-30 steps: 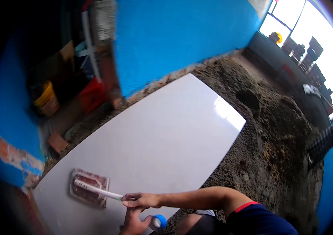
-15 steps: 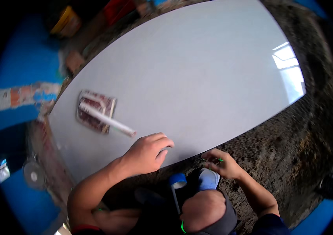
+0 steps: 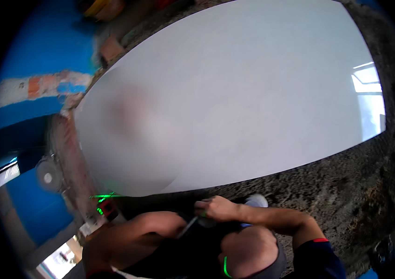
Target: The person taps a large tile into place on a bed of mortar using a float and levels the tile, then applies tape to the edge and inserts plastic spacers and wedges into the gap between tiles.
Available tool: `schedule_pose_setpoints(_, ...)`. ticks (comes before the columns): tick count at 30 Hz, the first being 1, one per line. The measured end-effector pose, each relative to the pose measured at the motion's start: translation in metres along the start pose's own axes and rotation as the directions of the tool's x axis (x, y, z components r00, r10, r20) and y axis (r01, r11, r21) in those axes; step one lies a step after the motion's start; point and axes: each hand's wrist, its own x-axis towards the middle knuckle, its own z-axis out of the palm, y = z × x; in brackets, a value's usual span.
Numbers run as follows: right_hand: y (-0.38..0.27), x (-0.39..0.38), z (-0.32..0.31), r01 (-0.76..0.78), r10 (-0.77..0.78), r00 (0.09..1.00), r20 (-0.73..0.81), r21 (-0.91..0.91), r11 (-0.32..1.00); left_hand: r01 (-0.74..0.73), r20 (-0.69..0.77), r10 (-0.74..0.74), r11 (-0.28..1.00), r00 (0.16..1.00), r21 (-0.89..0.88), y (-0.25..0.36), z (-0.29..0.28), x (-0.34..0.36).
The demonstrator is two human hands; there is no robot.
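Right hand: in front of the legs, just beside the slab's near edge; the hand point(image 3: 218, 209) has moved left, fingers now bent together. Whether they clamp anything cannot be told.
Grey strip: blurred; the strip point(image 3: 188, 228) runs below the right fingers; contact is unclear.
Left hand: no longer over the slab; cannot be made out, so its state cannot be told.
White slab: lies flat beyond the hands; the slab point(image 3: 262, 102) has no visible hand on it. Handling appears to have shifted from its surface to the space before the legs.
Reddish patch: blurred; the patch point(image 3: 131, 109) sits over the slab's left part, where the handled tool showed clearly a half second ago.
Red-and-black device: now in view; the device point(image 3: 108, 209) stands near the slab's lower left corner, showing green light.
Grey rough bed: the bed point(image 3: 318, 200) borders the slab's near side.
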Motion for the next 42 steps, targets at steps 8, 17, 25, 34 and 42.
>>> schedule_pose_setpoints(8, 0.008, -0.152, -0.218, -0.611, 0.470, 0.419, -0.777, 0.142, 0.779, 0.145, -0.838, -0.150, 0.986, 0.524, -0.086, -0.019, -0.054, -0.032)
schedule_pose_setpoints(17, 0.063, -0.414, -0.424, -0.857, 0.056, -0.422, -0.905, 0.419, 0.300, 0.293, -0.897, 0.001, 0.945, 0.442, 0.145, -0.065, -0.036, 0.072)
schedule_pose_setpoints(25, 0.093, -0.463, -0.419, -0.788, 0.113, -0.423, -0.899, 0.426, 0.444, 0.148, -0.713, 0.125, 0.940, 0.690, 0.307, 0.026, 0.000, 0.094)
schedule_pose_setpoints(34, 0.051, -0.410, -0.302, -0.733, 0.087, -0.442, -0.893, 0.415, 0.538, 0.053, -0.530, 0.330, 0.811, 0.781, 0.583, 0.043, 0.076, 0.138)
schedule_pose_setpoints(42, 0.049, -0.384, -0.296, -0.647, 0.203, -0.386, -0.900, 0.421, 0.636, 0.120, -0.592, 0.400, 0.750, 0.700, 0.650, 0.035, 0.079, 0.151)
